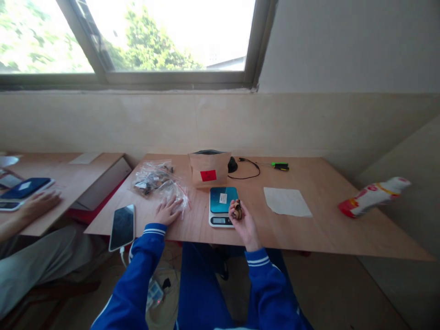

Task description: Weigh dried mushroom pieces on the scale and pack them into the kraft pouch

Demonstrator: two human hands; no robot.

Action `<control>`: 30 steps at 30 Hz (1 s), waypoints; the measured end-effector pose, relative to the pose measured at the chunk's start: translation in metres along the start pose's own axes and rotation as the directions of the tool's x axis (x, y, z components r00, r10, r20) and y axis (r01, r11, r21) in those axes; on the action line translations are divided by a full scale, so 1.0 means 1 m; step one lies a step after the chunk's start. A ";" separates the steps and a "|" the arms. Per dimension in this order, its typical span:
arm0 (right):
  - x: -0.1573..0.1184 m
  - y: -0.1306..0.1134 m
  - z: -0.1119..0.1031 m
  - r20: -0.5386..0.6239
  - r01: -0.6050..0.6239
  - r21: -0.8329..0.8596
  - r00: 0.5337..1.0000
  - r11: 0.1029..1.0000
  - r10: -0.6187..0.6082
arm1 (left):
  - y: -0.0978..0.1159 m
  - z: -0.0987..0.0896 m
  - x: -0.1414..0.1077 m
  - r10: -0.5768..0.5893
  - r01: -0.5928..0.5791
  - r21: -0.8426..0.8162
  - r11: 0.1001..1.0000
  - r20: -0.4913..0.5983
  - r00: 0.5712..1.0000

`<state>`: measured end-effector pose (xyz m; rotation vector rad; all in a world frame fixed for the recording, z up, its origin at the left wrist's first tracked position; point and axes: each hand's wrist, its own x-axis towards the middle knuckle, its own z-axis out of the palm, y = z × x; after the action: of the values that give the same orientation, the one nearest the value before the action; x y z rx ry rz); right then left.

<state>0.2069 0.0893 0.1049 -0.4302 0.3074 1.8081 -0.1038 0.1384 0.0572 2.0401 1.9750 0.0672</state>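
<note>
My right hand (243, 222) is palm up with its fingers curled around brown-and-tan dried pieces (238, 211) that look like dried mushroom. It is at the right front edge of a kitchen scale (216, 200) with a blue-green plate and a small display. Only a white label shows on that plate. My left hand (168, 211) lies palm down with fingers spread, touching the near edge of a clear plastic bag (178, 190). More clear bags with dark brown pieces (149, 182) lie beyond it. Behind the scale stands a brown paper pouch (208, 167) with a red label, open at the top.
A phone (123, 228) with a cable overhangs the table's front left edge. Right of the scale lies white paper (288, 202); behind it are a black cable (254, 169) and screwdrivers (280, 166). A red-and-white bottle (373, 197) is far right. Another person's hand (43, 206) rests left.
</note>
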 end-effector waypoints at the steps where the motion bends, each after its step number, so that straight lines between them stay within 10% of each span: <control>1: 0.000 0.000 0.000 0.005 0.000 -0.007 1.000 1.000 0.000 | -0.001 -0.007 -0.001 -0.032 0.032 -0.004 0.999 0.042 0.999; 4: -0.001 0.000 -0.002 0.022 0.010 -0.025 1.000 1.000 -0.009 | 0.014 -0.033 -0.002 -0.112 0.114 -0.013 0.993 0.096 0.989; 6: -0.002 -0.001 -0.003 0.034 0.016 -0.044 0.999 0.999 -0.014 | 0.039 -0.052 -0.004 0.003 -0.008 -0.061 0.998 -0.079 0.997; 9: -0.004 -0.001 -0.002 0.042 0.027 -0.068 0.999 0.997 -0.024 | 0.091 -0.079 0.000 0.228 -0.344 -0.130 0.930 -0.533 0.815; 12: -0.006 -0.001 0.009 0.056 0.036 -0.105 0.998 0.994 -0.030 | 0.136 -0.095 0.016 0.311 -0.529 -0.118 0.840 -0.695 0.648; 19: 0.007 -0.002 0.092 0.345 0.193 -0.387 0.937 0.901 -0.053 | 0.163 -0.086 0.059 0.333 -0.590 -0.104 0.800 -0.742 0.582; 25: 0.041 -0.009 0.157 0.698 0.584 -0.630 0.714 0.513 0.044 | 0.162 -0.063 0.049 0.319 -0.710 -0.093 0.698 -0.848 0.424; 30: 0.048 -0.012 0.161 0.748 0.749 -0.657 0.631 0.091 0.203 | 0.157 -0.046 0.030 0.290 -0.720 -0.105 0.686 -0.868 0.402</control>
<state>0.1854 0.2022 0.2279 -0.5709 -1.6419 1.2790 0.0393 0.1748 0.1342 2.3582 1.2413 1.7503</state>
